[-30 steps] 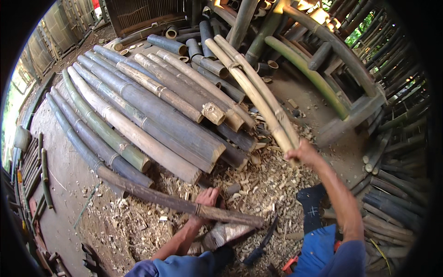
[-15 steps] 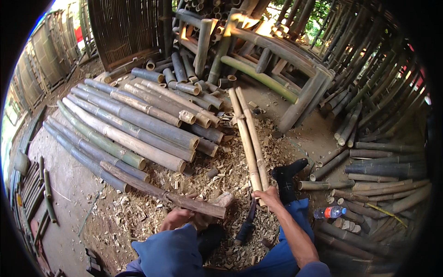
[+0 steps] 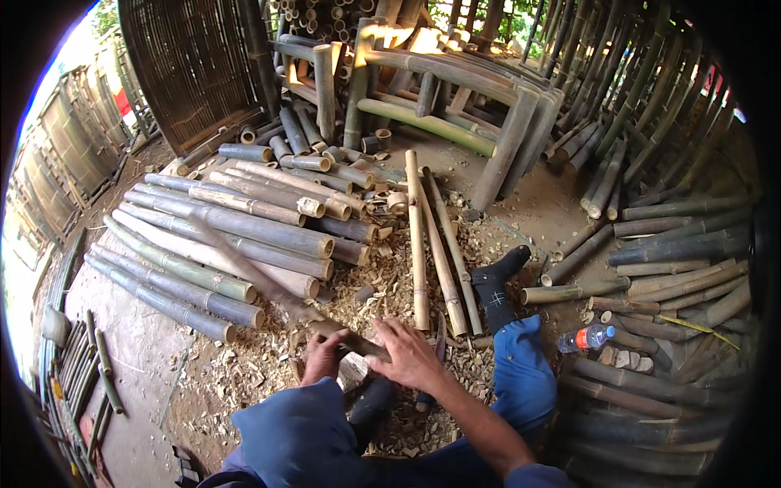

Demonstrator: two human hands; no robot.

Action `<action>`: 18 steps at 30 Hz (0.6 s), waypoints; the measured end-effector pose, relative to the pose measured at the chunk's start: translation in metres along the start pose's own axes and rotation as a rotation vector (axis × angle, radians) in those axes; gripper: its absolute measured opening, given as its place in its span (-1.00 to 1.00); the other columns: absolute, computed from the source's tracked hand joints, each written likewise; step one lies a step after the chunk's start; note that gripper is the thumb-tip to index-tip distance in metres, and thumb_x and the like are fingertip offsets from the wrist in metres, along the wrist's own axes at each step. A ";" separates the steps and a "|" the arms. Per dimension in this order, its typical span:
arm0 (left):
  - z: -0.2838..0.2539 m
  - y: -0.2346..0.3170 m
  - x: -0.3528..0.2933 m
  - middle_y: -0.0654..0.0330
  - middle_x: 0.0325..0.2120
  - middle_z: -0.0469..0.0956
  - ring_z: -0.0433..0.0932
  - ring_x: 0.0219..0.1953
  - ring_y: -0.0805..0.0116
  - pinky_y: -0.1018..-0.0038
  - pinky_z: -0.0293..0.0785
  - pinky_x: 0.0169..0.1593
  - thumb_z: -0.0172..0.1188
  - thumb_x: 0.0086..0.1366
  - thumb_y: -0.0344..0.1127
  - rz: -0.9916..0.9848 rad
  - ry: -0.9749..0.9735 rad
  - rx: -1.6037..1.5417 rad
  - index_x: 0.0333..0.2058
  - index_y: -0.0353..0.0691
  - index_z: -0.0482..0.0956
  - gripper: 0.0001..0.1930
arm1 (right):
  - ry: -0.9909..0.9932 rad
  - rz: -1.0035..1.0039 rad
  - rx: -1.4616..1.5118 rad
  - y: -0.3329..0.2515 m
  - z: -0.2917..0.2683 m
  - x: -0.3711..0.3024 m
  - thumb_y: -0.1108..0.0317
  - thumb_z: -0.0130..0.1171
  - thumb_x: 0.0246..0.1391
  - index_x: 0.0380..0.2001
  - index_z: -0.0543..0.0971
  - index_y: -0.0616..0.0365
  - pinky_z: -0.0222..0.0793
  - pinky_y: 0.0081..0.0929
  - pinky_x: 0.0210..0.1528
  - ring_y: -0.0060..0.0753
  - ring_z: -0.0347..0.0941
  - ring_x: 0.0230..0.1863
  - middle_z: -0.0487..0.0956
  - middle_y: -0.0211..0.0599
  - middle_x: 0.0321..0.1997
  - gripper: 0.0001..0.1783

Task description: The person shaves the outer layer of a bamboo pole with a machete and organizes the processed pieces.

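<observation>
A dark brown bamboo pole (image 3: 281,294) slants from the far left toward me, its far part blurred and above the laid-out bamboo. My left hand (image 3: 324,355) is closed round it near its close end. At that end is my right hand (image 3: 412,355), its fingers on the far side of the pole and its thumb on the near side. Beneath the hands a pale wooden block (image 3: 352,371) shows in part. To the right, light bamboo poles (image 3: 417,260) lie on the chips. A knife with a dark blade (image 3: 440,342) lies there too, partly hidden by my right arm.
Long bamboo poles (image 3: 236,224) lie in rows at the left. A bamboo bench frame (image 3: 439,122) stands at the back. My sock-covered foot (image 3: 492,297) and a plastic bottle (image 3: 586,338) are at the right, near stacked bamboo (image 3: 683,268). Wood chips (image 3: 236,370) cover the ground.
My right hand has let go of the light bamboo poles and moved left to the dark pole's end. The light poles now lie spread apart. The dark pole's far end has swung away from me.
</observation>
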State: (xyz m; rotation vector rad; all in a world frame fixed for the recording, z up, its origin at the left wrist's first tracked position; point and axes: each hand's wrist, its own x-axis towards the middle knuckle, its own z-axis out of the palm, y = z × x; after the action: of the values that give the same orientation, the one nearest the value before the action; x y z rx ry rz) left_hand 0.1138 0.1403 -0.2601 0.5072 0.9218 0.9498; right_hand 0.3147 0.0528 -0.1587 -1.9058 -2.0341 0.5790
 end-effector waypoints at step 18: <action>-0.351 0.090 0.023 -0.09 0.17 0.45 0.38 0.28 -0.02 0.09 0.27 0.41 0.27 0.33 -0.20 0.682 1.368 1.049 0.22 -0.36 0.41 -0.43 | 0.283 -0.002 0.166 0.070 -0.063 0.246 0.17 0.32 0.19 0.31 0.46 0.40 0.44 -0.14 0.31 0.15 0.54 0.27 0.57 0.28 0.25 -0.28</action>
State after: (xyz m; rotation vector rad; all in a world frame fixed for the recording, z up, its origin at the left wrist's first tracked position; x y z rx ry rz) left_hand -0.2189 0.2009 -0.3929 1.1210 2.6575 1.3789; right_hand 0.3865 0.3066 -0.1518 -1.7756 -1.7546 0.4335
